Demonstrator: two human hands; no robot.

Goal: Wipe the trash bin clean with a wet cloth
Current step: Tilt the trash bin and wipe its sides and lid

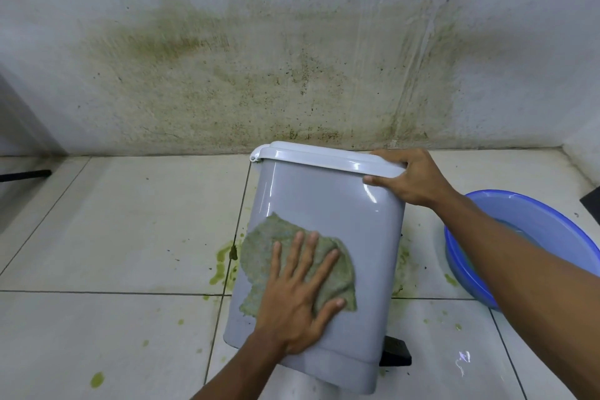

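Left hand (pixel 300 308): fingers (pixel 310 256) spread flat, not gripping, pressing a green-stained, ragged wet cloth (pixel 276 256) against the broad side of a grey plastic pedal trash bin (pixel 344 221). Right hand (pixel 410 177): fingers curled tight over the bin's white lid (pixel 311 156) at the top corner, thumb on the side wall, holding the bin tilted w/ base toward the person. Black pedal (pixel 396 352) sticks out below the left hand, right of the base. Bin sits on the white tiled floor (pixel 113 237), green splatters (pixel 222 261) around it. Beyond the right forearm: blue plastic basin (pixel 532 224) w/ water. Behind the lid: stained white wall (pixel 259 58).
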